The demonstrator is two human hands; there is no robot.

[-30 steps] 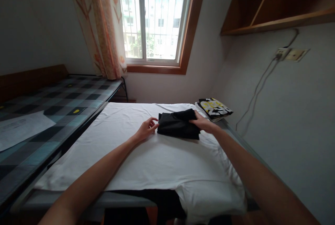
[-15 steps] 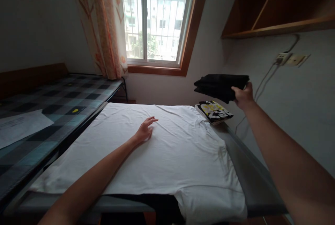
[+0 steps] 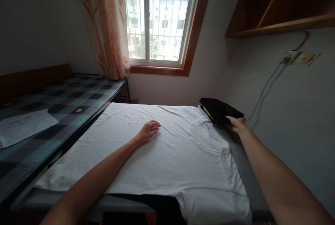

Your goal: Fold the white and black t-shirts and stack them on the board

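Observation:
A white shirt (image 3: 172,151) lies spread over a grey table (image 3: 251,183), with some wrinkles on its right side. My left hand (image 3: 149,131) rests on or just above the middle of the shirt, its fingers apart and slightly curled, holding nothing. At the table's far right corner, my right hand (image 3: 236,123) grips the near right edge of a folded black cloth (image 3: 220,110). The black cloth lies on top of a folded patterned cloth (image 3: 207,111), which shows only as a thin yellow and white edge on the left.
On the left stands a bed with a checked mattress (image 3: 89,90) and a sheet of paper (image 3: 28,125). Behind are a curtain (image 3: 110,26) and a window (image 3: 162,19). A wooden shelf (image 3: 282,22) and a socket (image 3: 300,58) with cables are on the right wall.
My right hand has lowered the black cloth from the air onto the patterned cloth, covering most of it. My left hand has stayed over the shirt with its fingers slightly more curled.

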